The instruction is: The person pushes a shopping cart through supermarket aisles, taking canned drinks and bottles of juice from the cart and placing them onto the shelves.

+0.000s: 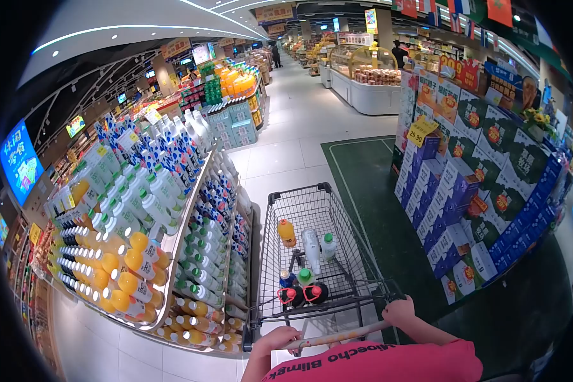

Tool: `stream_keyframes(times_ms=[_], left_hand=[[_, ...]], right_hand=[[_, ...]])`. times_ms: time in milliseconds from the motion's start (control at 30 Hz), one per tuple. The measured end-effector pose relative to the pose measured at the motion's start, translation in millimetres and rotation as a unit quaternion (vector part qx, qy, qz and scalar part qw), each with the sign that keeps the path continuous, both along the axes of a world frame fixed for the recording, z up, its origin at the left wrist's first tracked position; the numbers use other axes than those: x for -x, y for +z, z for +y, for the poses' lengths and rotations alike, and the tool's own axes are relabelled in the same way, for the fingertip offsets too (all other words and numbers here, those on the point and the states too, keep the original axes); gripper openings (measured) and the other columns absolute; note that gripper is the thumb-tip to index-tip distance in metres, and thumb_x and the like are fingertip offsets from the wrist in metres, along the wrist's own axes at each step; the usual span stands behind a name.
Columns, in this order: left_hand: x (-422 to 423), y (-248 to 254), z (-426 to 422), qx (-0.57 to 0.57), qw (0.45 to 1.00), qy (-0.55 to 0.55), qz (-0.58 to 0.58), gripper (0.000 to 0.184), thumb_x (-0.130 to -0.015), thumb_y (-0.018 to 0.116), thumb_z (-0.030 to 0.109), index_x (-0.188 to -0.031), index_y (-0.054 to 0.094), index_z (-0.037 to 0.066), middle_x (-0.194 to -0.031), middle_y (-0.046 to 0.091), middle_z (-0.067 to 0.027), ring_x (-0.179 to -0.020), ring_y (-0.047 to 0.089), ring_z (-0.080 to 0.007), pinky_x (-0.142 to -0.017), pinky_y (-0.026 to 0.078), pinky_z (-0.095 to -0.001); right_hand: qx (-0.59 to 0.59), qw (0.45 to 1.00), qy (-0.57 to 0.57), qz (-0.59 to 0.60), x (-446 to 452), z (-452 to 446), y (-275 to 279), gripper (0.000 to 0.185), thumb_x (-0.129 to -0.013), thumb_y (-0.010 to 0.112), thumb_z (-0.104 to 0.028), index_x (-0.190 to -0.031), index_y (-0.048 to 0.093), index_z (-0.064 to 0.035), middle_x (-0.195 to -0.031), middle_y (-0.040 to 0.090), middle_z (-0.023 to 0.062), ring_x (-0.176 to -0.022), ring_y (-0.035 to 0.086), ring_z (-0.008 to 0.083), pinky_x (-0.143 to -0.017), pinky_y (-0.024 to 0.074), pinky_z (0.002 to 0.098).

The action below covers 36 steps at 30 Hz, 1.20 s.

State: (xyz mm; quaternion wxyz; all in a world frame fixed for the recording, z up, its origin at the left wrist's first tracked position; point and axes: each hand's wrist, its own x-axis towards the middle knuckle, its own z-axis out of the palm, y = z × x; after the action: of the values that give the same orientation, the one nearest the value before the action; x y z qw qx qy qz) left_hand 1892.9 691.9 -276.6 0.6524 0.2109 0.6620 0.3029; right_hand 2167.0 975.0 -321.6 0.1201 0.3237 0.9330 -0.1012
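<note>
A shopping cart (328, 191) of dark wire mesh stands right in front of me. My left hand (281, 337) is closed round the left end of its handle bar (344, 335). At the bar's right end my right hand (398, 312) is closed on the handle, by the black corner piece. Inside the basket are an orange juice bottle (286, 233), a clear bottle lying down (311, 248) and a white bottle with a green cap (328, 246). Closer to me are another green-capped bottle (305, 276), a blue-capped bottle (287, 278) and two dark bottles with red carry rings (315, 293).
Shelves of drinks (204, 248) run close along the cart's left side. Stacked cartons (452, 197) stand on a green mat (356, 172) to the right. Ahead, a tiled aisle (293, 121) passes a curved display counter (369, 89); a person (276, 56) is far off.
</note>
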Motion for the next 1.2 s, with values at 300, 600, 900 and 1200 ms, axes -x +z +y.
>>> stream_keyframes(times_ms=[300,600,900,1200], left_hand=[[25,8,32,0.079,0.972,-0.008,0.222,0.039,-0.087,0.054,0.032,-0.082,0.064,-0.006,-0.066,0.064,-0.016,-0.053,0.064,-0.0205,-0.049,0.052,-0.0311],[32,15,62,0.088,0.891,-0.009,0.445,0.042,-0.078,0.053,0.04,-0.078,0.068,0.0,-0.073,0.063,-0.021,-0.072,0.063,-0.0361,-0.07,0.049,-0.0435],[47,9,94,0.101,0.869,-0.04,0.483,0.038,-0.078,0.053,0.039,-0.079,0.069,0.004,-0.072,0.064,-0.0162,-0.069,0.064,-0.0313,-0.069,0.05,-0.0408],[80,-13,112,0.084,0.911,-0.065,0.397,0.046,-0.081,0.052,0.043,-0.08,0.069,0.001,-0.063,0.064,-0.0155,-0.057,0.065,-0.0249,-0.062,0.052,-0.0354]], right_hand=[[0.037,0.998,0.042,-0.003,44,23,21,0.033,-0.079,0.045,-0.032,-0.076,0.071,-0.0107,-0.08,0.067,0.0109,-0.082,0.064,0.0283,-0.095,0.0344,0.0536],[0.036,0.998,0.033,0.04,74,48,19,0.032,-0.08,0.046,-0.031,-0.077,0.071,-0.0104,-0.082,0.067,0.0106,-0.086,0.063,0.0283,-0.096,0.0351,0.054],[0.022,0.997,0.036,0.06,96,82,14,0.033,-0.08,0.046,-0.032,-0.074,0.071,-0.0106,-0.08,0.067,0.0113,-0.082,0.064,0.0289,-0.095,0.0369,0.0528],[0.04,0.998,0.013,0.05,112,102,30,0.033,-0.079,0.047,-0.031,-0.081,0.07,-0.007,-0.085,0.067,0.013,-0.086,0.063,0.0285,-0.094,0.0367,0.0494]])
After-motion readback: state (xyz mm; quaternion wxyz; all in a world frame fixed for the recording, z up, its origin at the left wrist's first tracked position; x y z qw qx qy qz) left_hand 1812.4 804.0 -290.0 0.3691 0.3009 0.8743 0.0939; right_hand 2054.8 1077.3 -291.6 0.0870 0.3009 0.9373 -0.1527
